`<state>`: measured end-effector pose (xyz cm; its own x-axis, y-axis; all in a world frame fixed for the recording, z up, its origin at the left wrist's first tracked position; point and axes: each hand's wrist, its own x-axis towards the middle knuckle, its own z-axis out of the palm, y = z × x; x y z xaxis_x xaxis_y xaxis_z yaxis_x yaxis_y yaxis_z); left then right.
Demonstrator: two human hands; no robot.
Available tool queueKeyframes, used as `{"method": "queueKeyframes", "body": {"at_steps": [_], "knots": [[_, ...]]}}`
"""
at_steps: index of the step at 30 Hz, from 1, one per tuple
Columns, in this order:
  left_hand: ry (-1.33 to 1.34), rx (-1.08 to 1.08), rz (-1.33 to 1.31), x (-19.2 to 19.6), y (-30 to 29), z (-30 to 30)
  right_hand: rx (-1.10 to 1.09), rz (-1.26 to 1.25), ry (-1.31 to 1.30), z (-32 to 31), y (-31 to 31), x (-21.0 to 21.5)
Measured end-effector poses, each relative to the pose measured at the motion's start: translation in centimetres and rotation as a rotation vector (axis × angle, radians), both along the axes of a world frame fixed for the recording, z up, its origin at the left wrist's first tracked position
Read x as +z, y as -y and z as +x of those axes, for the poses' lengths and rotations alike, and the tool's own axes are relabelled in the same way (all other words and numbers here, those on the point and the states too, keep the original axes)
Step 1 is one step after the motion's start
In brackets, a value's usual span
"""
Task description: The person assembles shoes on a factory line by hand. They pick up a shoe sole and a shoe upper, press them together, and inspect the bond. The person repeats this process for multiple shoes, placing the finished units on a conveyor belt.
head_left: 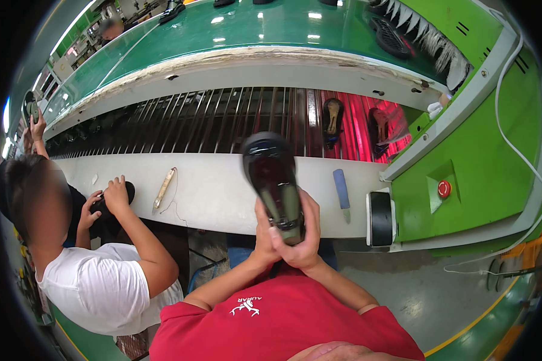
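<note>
A dark shoe (pixel 275 186) is held up in front of the chest, sole turned toward the camera, toe pointing up and away toward the white ledge (pixel 223 192). It is gripped at its heel end by both hands. The left hand (pixel 264 231) is wrapped around the left side of the heel, fingers closed on it. The right hand (pixel 304 237) is closed around the right side and underside, thumb laid across the lower sole. The two hands are pressed together beneath the shoe.

Behind the shoe, a slatted metal conveyor (pixel 211 123) is seen running across, lit red at its right end, where two more dark shoes (pixel 333 120) are carried on the bars. Above it a green belt (pixel 241 27) is stretched, with further dark shoes at its far edge. On the white ledge, a blue-grey flat tool (pixel 341 188) is laid just right of the held shoe, and a pale wooden-handled tool (pixel 164 188) with a cord is laid well to its left. A green machine housing (pixel 482 162) with a red button (pixel 444 189) is seen at the right.

At the left, a co-worker in a white shirt (pixel 96 289) is bent over the ledge, both hands set on a dark shoe (pixel 111 201).
</note>
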<state>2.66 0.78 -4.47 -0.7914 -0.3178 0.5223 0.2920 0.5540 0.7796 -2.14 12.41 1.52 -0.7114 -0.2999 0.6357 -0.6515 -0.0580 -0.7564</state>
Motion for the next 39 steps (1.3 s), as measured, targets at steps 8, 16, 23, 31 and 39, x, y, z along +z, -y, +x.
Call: {"method": "queueKeyframes", "body": {"at_steps": [8, 16, 23, 31, 39], "knots": [[-0.156, 0.015, 0.024, 3.2, 2.0, -2.0, -0.032, -0.121, -0.312, 0.2, 2.1, 5.6], [-0.441, 0.181, -0.161, 5.1, 5.9, -0.9, 0.089, -0.173, -0.298, 0.7, 3.0, 4.9], [-0.711, 0.753, -0.587, 5.7, 14.6, -3.8, -0.121, 0.297, -0.136, -2.2, 2.0, -4.3], [-1.017, 0.335, 0.028, 29.1, 19.3, -14.2, -0.077, 0.304, -0.103, -2.3, 2.4, -4.8], [-0.173, 0.756, -0.354, 29.7, 35.6, -21.8, -0.074, 0.285, -0.143, -2.0, 2.6, -4.5]]}}
